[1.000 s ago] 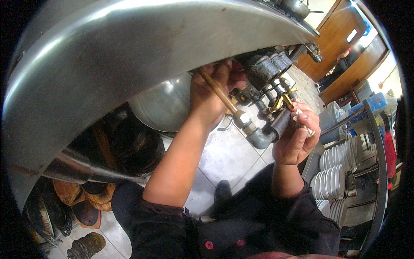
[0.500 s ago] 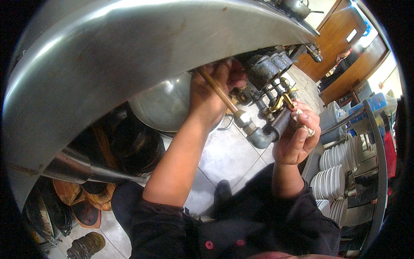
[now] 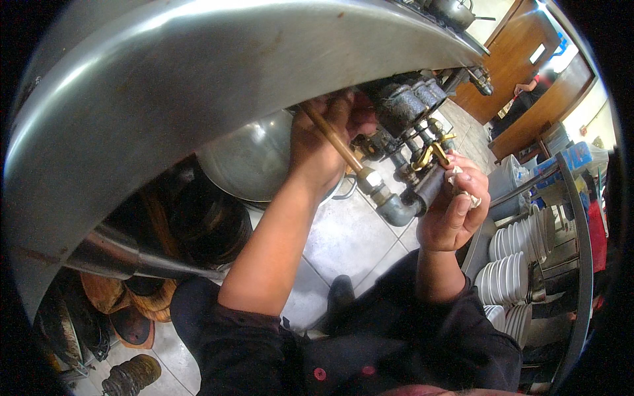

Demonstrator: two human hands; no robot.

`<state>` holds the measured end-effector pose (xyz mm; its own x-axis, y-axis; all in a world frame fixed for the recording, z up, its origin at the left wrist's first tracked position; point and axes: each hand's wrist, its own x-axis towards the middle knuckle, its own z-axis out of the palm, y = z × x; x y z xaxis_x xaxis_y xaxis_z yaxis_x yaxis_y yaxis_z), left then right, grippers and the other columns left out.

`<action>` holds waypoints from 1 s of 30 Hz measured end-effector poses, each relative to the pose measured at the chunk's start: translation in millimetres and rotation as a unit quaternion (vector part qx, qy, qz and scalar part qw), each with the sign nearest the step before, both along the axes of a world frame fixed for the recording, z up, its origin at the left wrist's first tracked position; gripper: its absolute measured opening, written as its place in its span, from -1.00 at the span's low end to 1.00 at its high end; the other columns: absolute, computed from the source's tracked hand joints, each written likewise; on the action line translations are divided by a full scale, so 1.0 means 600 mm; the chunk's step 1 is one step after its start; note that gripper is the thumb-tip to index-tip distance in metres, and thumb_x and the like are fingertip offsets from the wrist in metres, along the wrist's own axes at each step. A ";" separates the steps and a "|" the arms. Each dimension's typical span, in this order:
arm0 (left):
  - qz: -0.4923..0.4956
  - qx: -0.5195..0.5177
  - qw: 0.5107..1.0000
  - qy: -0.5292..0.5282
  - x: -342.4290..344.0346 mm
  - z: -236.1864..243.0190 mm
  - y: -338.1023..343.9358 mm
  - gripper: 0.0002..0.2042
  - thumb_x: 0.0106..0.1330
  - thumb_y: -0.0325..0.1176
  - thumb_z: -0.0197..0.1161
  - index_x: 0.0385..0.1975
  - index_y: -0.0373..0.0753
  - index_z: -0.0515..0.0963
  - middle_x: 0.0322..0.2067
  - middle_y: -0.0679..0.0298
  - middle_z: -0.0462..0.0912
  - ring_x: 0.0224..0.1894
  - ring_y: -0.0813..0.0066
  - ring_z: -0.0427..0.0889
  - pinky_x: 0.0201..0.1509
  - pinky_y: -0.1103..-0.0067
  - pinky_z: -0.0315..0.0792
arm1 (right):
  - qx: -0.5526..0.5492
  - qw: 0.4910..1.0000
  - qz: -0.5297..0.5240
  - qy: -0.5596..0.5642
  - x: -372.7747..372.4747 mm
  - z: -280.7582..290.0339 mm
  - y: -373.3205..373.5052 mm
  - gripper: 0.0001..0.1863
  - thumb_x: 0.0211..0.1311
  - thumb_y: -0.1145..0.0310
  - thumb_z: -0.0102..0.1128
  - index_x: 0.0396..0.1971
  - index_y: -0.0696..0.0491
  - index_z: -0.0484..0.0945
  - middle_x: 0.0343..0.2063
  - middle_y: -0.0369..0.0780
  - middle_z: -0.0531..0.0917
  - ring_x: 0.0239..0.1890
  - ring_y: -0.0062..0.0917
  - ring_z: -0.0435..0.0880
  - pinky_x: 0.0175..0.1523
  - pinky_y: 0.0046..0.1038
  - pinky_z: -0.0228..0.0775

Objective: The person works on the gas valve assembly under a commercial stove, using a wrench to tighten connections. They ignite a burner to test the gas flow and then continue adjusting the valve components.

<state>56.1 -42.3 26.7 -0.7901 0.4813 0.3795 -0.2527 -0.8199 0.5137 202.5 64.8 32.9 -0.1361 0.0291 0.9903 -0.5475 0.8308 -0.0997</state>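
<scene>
My left hand (image 3: pixel 321 148) reaches up behind a copper pipe (image 3: pixel 333 137), under the edge of a steel stove front (image 3: pixel 218 72). Its fingers are bent together in shadow; what they hold, if anything, is hidden. My right hand (image 3: pixel 456 214) is closed around a crumpled piece of white paper or cloth (image 3: pixel 470 199), at the outer side of a dark gas pipe (image 3: pixel 430 188). Right by its fingertips are brass valve levers (image 3: pixel 430 156). A metal nut (image 3: pixel 372 178) and a dark elbow fitting (image 3: pixel 396 210) join the copper pipe to the dark one.
Black burner fittings (image 3: pixel 403 105) hang above the valves. A large metal bowl (image 3: pixel 247 158) lies below the stove. Stacked white plates (image 3: pixel 505 280) fill a metal rack at right. Blackened pans and wooden boards (image 3: pixel 105 297) stand lower left. Another person (image 3: pixel 531 96) is by the wooden doors.
Both my hands stay in place on the pipework. In the background, the person by the doors has shifted a little.
</scene>
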 end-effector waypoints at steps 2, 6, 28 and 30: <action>0.003 -0.015 1.000 0.001 0.001 0.002 -0.003 -0.82 0.41 -0.34 0.09 -0.13 -0.30 0.44 -0.27 0.15 0.59 -0.27 0.39 0.65 -0.25 0.54 0.58 | 0.002 1.000 0.000 0.001 0.000 0.000 0.000 -0.72 0.34 0.24 -0.09 -0.21 0.17 0.41 -0.30 -0.06 0.50 -0.16 -0.25 0.55 0.12 -0.13 0.30; 0.019 -0.021 1.000 0.002 0.004 0.005 -0.003 -0.83 0.42 -0.35 0.07 -0.14 -0.31 0.43 -0.27 0.14 0.60 -0.27 0.40 0.66 -0.26 0.56 0.58 | 0.001 1.000 0.001 0.006 -0.002 0.000 0.000 -0.72 0.34 0.23 -0.09 -0.21 0.17 0.41 -0.31 -0.07 0.50 -0.17 -0.26 0.55 0.12 -0.13 0.30; 0.033 -0.040 0.998 0.024 0.002 0.006 -0.003 -0.82 0.44 -0.38 0.01 -0.16 -0.37 0.44 -0.28 0.12 0.61 -0.30 0.40 0.67 -0.26 0.57 0.60 | 0.002 1.000 0.004 0.003 0.000 -0.001 0.001 -0.72 0.35 0.24 -0.09 -0.20 0.18 0.40 -0.29 -0.06 0.50 -0.17 -0.25 0.55 0.11 -0.12 0.30; 0.033 -0.038 0.998 0.025 0.001 0.005 -0.002 -0.82 0.44 -0.38 0.01 -0.15 -0.37 0.44 -0.28 0.12 0.61 -0.30 0.40 0.67 -0.27 0.56 0.59 | 0.003 1.000 0.004 0.006 -0.001 0.000 0.000 -0.72 0.35 0.24 -0.09 -0.21 0.18 0.40 -0.30 -0.06 0.49 -0.17 -0.25 0.55 0.11 -0.12 0.30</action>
